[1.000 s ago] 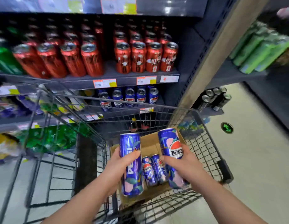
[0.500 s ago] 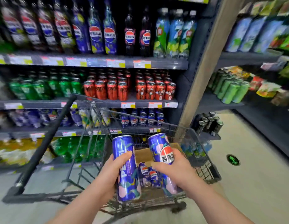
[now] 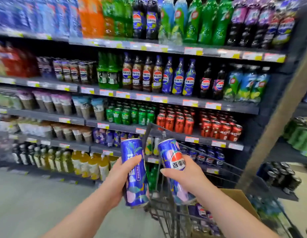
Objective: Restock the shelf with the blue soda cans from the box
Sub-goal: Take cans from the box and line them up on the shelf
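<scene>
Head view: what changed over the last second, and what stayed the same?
The left hand and right hand carried the left can and right can up and leftward, off the box in the cart, toward the shelves; the camera tilted up. Unchanged: each grip holds its one can; neither is shelved.

Left hand (image 3: 119, 179) and right hand (image 3: 185, 176) have lifted their blue cans (image 3: 131, 152) clear of the box (image 3: 240, 199)

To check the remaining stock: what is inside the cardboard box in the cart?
Some blue cans show inside the box; the right forearm covers most of the inside, so their number cannot be told.
</scene>
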